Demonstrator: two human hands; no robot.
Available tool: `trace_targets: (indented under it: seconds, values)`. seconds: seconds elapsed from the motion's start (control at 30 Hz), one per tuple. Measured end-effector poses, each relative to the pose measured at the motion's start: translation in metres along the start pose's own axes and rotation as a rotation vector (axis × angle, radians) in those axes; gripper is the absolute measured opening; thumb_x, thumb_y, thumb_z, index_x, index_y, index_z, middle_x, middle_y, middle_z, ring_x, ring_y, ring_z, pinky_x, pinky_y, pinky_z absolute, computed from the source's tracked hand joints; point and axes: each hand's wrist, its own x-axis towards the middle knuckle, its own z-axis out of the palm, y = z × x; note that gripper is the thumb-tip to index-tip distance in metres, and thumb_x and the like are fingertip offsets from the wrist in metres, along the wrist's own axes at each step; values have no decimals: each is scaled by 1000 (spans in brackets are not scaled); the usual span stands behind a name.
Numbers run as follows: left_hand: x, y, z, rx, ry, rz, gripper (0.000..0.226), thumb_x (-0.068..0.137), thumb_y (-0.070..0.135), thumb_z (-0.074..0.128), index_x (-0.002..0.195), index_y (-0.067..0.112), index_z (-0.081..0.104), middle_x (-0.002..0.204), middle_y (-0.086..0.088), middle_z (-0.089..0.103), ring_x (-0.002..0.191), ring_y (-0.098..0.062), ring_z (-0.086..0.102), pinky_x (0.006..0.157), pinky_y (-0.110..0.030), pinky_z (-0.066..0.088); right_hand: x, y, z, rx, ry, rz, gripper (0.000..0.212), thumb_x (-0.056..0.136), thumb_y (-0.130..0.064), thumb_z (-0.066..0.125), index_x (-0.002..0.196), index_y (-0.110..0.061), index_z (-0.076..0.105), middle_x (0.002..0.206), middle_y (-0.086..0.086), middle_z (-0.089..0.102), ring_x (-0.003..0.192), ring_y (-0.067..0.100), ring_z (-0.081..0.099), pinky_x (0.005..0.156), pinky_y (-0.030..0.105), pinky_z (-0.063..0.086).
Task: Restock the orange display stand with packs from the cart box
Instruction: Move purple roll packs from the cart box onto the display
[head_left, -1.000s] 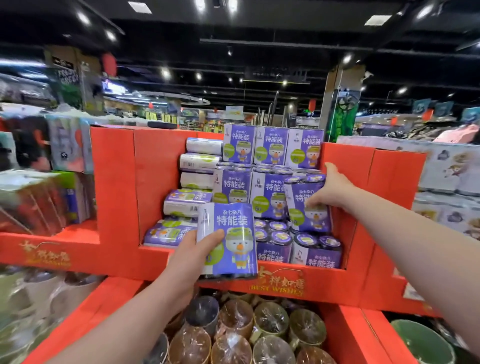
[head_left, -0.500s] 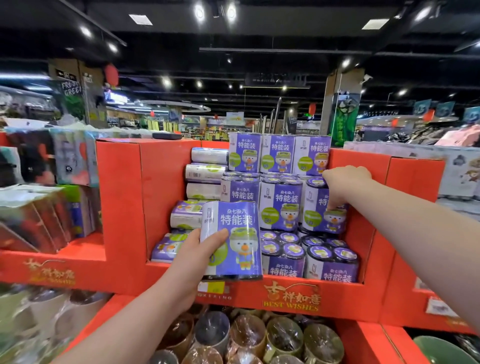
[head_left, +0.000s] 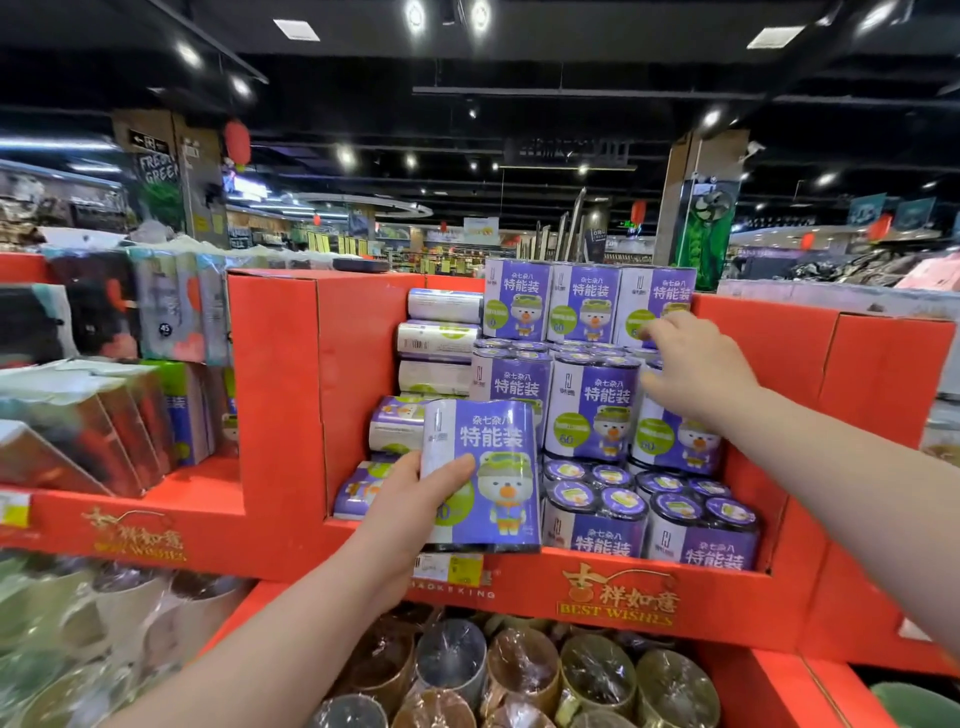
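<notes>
The orange display stand faces me, its middle compartment stacked with purple-and-white packs in three upright rows, with more lying sideways at the left. My left hand grips one upright purple pack by its left side, in front of the compartment's left front corner. My right hand reaches to the stack's right side, fingers spread, fingertips against the top-row right pack and palm over the middle-row right pack. The cart box is out of view.
Below the stand's front lip, a bin holds several film-wrapped round containers. Boxed goods fill the left compartment. A yellow price tag hangs on the lip. A green bowl shows at the bottom right.
My right hand has let go of the middle-row right pack's top and risen toward the top row, fingers now spread. My left hand still holds its pack in the same spot.
</notes>
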Motion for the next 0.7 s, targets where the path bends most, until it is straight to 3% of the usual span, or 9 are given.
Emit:
trace_targets:
  seconds: [0.03, 0.1, 0.17, 0.2, 0.27, 0.33, 0.43, 0.53, 0.7]
  values:
    - [1, 1, 2, -3, -2, 2, 35, 86, 25, 68, 119, 14, 62, 108, -8, 73, 99, -30, 70, 95, -52, 51, -4, -15, -7, 169, -3, -48, 40, 88, -30, 60, 125, -16, 53, 129, 5, 53, 112, 23, 51, 92, 35, 43]
    - [4, 6, 9, -1, -24, 16, 34, 89, 21, 65, 121, 13, 61, 108, -9, 73, 99, -30, 70, 94, -49, 53, -16, -47, -19, 490, -247, -135, 42, 89, -39, 62, 125, -18, 55, 119, -3, 56, 103, 13, 51, 90, 27, 41]
    - [6, 12, 15, 12, -45, 49, 31, 90, 19, 64, 120, 15, 61, 108, -8, 73, 99, -29, 70, 91, -47, 54, -27, -72, -26, 655, -519, -181, 51, 86, -41, 65, 131, -23, 49, 109, -8, 56, 94, 7, 54, 82, 23, 44]
    - [7, 15, 16, 34, -51, 74, 30, 90, 19, 64, 119, 18, 60, 109, -7, 73, 99, -27, 70, 90, -45, 55, -29, -80, -26, 699, -575, -191, 53, 85, -37, 68, 131, -23, 47, 102, -8, 57, 82, 4, 57, 72, 19, 47]
    - [9, 19, 16, 131, -46, 156, 34, 88, 21, 67, 121, 23, 58, 113, -4, 71, 100, -23, 69, 91, -43, 55, -23, -85, -25, 742, -549, -194, 57, 82, -26, 74, 131, -25, 45, 97, -8, 57, 66, -1, 59, 55, 14, 47]
    - [15, 17, 9, 398, 25, 278, 50, 83, 27, 71, 129, 25, 51, 121, 0, 63, 108, -19, 62, 96, -42, 50, -13, -83, -24, 713, -452, -193, 67, 77, -25, 78, 135, -27, 44, 118, -2, 56, 90, 8, 62, 71, 21, 52]
    - [17, 8, -3, 879, 101, 384, 57, 87, 32, 66, 138, 20, 45, 134, 2, 48, 125, -16, 46, 106, -33, 37, 0, -78, -13, 586, -319, -159, 74, 76, -31, 78, 138, -25, 40, 140, 1, 45, 123, 20, 48, 93, 28, 41]
    - [15, -5, -9, 1159, -32, 404, 49, 90, 34, 61, 136, 22, 49, 137, 3, 44, 130, -15, 41, 106, -27, 33, 5, -79, 1, 585, -276, -98, 75, 77, -28, 78, 140, -21, 37, 145, 2, 41, 129, 22, 43, 96, 31, 38]
    - [18, -14, -9, 1350, -138, 376, 50, 91, 36, 57, 139, 27, 46, 139, 6, 40, 126, -17, 45, 104, -37, 39, 4, -95, 28, 582, -220, -33, 80, 75, -30, 80, 142, -18, 38, 145, 7, 37, 133, 24, 38, 106, 33, 34]
